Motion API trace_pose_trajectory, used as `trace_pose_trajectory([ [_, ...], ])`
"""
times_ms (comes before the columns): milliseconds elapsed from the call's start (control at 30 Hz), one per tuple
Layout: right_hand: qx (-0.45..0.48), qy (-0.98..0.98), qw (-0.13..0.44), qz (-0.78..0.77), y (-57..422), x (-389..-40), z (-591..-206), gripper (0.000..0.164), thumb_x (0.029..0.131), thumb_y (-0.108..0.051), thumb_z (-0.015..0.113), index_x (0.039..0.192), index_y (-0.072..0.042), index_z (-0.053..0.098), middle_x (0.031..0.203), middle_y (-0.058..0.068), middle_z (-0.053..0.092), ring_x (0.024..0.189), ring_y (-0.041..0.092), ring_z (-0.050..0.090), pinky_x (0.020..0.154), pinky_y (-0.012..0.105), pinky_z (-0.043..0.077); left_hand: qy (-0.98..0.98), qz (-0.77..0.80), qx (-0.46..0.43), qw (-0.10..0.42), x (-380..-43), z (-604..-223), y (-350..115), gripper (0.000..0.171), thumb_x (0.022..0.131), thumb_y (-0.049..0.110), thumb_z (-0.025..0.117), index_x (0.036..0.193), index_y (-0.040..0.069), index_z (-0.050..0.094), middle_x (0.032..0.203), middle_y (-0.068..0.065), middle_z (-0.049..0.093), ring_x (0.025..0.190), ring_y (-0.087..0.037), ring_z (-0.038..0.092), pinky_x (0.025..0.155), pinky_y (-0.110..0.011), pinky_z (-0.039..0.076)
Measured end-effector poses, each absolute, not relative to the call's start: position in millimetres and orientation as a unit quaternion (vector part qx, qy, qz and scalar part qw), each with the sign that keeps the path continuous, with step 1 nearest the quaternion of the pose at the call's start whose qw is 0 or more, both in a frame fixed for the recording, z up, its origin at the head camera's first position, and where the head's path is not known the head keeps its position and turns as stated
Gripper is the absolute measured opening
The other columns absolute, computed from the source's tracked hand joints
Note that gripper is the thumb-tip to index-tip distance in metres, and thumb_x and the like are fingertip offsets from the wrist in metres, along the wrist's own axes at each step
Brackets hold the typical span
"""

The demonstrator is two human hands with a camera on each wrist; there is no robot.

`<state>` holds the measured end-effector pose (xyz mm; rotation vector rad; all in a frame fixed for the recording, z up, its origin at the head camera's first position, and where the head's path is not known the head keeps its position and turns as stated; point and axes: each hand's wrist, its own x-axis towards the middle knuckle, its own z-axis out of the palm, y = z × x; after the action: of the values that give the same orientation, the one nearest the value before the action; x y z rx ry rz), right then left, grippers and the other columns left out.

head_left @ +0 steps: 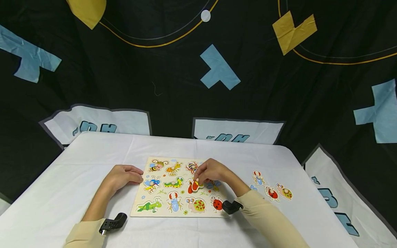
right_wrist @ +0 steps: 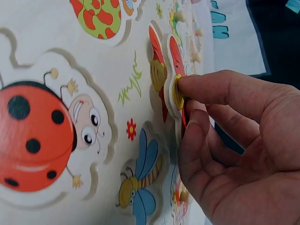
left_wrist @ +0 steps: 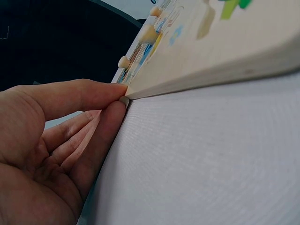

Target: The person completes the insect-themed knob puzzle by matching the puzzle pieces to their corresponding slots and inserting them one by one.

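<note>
A wooden peg puzzle board (head_left: 164, 212) printed with insects lies flat on the white-covered table. My left hand (head_left: 124, 176) pinches its left edge between thumb and a finger, seen closely in the left wrist view. Over the board's middle right, my right hand (head_left: 213, 171) pinches a red butterfly piece (right_wrist: 174, 77). That piece is tilted above the matching butterfly picture (right_wrist: 158, 70), and its knob is hidden by the fingertips. Beside it are the ladybug recess (right_wrist: 37, 136) and a blue-winged insect recess (right_wrist: 136, 187). The green caterpillar piece (head_left: 173, 183) sits in the board.
Loose pieces lie to the right of the board: a stag beetle (head_left: 258, 178), a ladybug (head_left: 272, 194), a snail (head_left: 284, 192) and a blue piece (head_left: 253, 187) partly behind the right sleeve. A black patterned cloth (head_left: 173, 89) hangs behind the table (head_left: 93, 151).
</note>
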<state>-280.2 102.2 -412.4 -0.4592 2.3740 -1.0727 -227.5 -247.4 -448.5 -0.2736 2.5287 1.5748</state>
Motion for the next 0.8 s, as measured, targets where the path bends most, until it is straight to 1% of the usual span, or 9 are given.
trace_pose_trajectory([
  [200,-0.166,0.873,0.24,-0.391,93.4,-280.5,-416.3,0.013,0.071,-0.002,0.08,0.081,-0.011,0.079,0.068,-0.005,0.065,0.06,0.012,0.052,0.059,0.026,0.043,0.845,0.521,-0.094,0.078,-227.4,-448.4,-247.0,0.037,0.077,0.013,0.082,0.11,0.0,0.073,0.088,-0.007,0.078,0.077,-0.015,0.07,0.069,-0.027,0.051],
  [500,-0.164,0.877,0.228,-0.389,86.8,-277.5,-418.7,0.014,0.07,-0.001,0.081,0.08,-0.01,0.079,0.069,-0.005,0.068,0.06,0.011,0.054,0.059,0.026,0.046,0.844,0.521,-0.097,0.076,-225.9,-447.5,-245.9,0.037,0.077,0.013,0.081,0.11,0.0,0.073,0.088,-0.006,0.078,0.077,-0.015,0.07,0.07,-0.027,0.051],
  [800,-0.162,0.884,0.224,-0.378,84.8,-276.1,-419.2,0.014,0.07,-0.001,0.081,0.078,-0.012,0.079,0.068,-0.006,0.068,0.059,0.01,0.054,0.058,0.025,0.046,0.843,0.525,-0.093,0.077,-225.7,-447.0,-246.5,0.038,0.077,0.012,0.082,0.111,-0.001,0.073,0.088,-0.006,0.078,0.076,-0.014,0.07,0.069,-0.027,0.052],
])
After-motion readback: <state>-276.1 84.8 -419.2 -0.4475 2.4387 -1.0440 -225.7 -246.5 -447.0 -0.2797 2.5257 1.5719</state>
